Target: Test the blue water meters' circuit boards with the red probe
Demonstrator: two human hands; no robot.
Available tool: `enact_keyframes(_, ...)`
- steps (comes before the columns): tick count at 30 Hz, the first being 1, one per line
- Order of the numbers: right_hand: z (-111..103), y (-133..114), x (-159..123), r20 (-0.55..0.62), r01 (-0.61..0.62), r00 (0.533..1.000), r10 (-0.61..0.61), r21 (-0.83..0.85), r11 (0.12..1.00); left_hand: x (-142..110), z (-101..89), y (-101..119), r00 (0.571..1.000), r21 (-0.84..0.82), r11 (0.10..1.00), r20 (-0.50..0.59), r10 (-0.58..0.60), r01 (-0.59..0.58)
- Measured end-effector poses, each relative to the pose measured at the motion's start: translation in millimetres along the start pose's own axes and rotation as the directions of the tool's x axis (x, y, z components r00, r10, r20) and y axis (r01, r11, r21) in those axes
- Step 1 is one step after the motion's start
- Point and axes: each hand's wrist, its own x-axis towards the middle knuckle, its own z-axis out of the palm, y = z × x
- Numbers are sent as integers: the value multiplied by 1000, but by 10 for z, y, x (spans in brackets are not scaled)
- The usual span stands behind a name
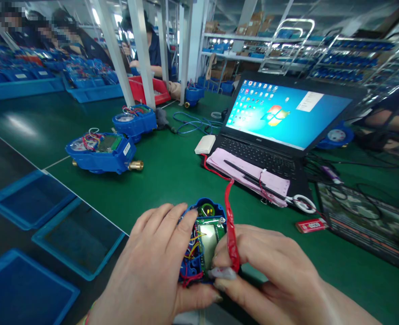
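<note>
A blue water meter housing (195, 267), opened to show a green circuit board, a pale display (208, 241) and yellow, red and white wires, is in front of me. My left hand (152, 257) lies over its left side, fingers on the top and thumb along the near edge, gripping it. My right hand (273, 266) pinches a small greyish-white connector (223, 272) between thumb and fingers at the board's near right corner. A red-wrapped cable (231, 225) runs up from beside these fingers. Whether the connector is seated in the board is hidden.
An open laptop (287, 113) stands behind, with pink papers (249, 176) and a pen on it. Two more blue meters (101, 151) with brass fittings sit left. A red battery-like block (310, 225) and dark keyboard (364, 221) lie right. Blue trays (77, 239) are lower left; co-workers sit beyond.
</note>
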Motion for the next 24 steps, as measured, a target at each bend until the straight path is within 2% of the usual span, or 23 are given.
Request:
enact_keyframes(4,2,-2,12,-12,-14,1000,14,5,1000,-12,-7,-8,1000,18,1000,-1,2,-2)
enact_keyframes(12,-31,-21,28,24,-38,999,38,-3,999,-13,-1,27,998,-62,997,2,-55,55)
enact_keyframes(16,-30,-20,8,40,-71,997,70,20,997,-12,-4,37,995,-101,991,68,-76,82)
enact_keyframes(19,-38,-26,24,52,-114,992,113,25,993,-3,-12,32,992,-111,990,95,-79,90)
enact_keyframes(24,-55,-8,70,64,-222,974,216,112,969,8,-10,18,995,-103,992,68,-70,77)
